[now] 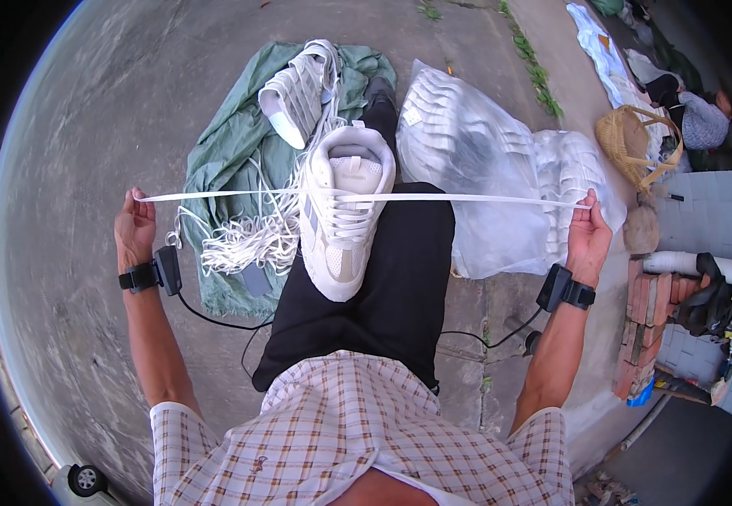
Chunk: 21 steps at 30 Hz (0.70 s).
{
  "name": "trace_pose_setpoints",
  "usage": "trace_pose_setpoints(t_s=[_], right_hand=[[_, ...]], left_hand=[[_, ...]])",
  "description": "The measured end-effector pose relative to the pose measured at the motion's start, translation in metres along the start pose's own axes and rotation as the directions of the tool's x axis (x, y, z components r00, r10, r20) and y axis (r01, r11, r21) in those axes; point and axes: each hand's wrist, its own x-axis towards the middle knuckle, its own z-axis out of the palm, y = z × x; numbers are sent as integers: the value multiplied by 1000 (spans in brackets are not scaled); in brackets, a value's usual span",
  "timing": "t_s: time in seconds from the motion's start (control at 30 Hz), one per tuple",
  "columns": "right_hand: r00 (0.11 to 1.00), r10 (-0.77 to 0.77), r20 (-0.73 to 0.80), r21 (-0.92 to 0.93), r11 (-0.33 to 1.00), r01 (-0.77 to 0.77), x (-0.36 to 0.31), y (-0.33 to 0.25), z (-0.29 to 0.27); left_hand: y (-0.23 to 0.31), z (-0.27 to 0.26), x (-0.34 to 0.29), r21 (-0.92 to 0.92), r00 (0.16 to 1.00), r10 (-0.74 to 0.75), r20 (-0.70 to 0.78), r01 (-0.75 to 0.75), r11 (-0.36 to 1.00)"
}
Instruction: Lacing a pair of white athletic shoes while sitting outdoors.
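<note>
A white and beige sneaker (pixel 348 215) rests on my black-trousered lap, toe toward me. Its white shoelace (pixel 433 197) is threaded through the lower eyelets, and its two ends run out level and taut to either side. Out to the left, my left hand (pixel 135 223) pinches one lace end between closed fingers. On the right, my right hand (pixel 588 232) pinches the other end at about the same height. Both arms are spread wide, and neither hand touches the shoe itself.
Beyond my knees, a green cloth sack (pixel 231 135) lies under a pile of loose white laces (pixel 252 240) and more shoe uppers (pixel 302 93). Clear plastic bags (pixel 488 169) of shoes lie to the right. Farther right are a wicker basket (pixel 627 143), stacked bricks (pixel 648 308) and a seated person (pixel 703 118).
</note>
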Motion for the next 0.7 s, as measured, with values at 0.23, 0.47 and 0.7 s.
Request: trace_pose_setpoints(t_s=[0.23, 0.47, 0.7], right_hand=[[970, 83, 229, 25, 996, -91, 1, 4, -3], [937, 60, 344, -423, 901, 98, -65, 26, 61], [594, 55, 802, -545, 473, 692, -145, 110, 132]], left_hand=[[17, 2, -18, -130, 997, -40, 68, 49, 990], [15, 58, -41, -309, 995, -101, -16, 91, 947], [-3, 78, -66, -33, 995, -93, 30, 94, 995]])
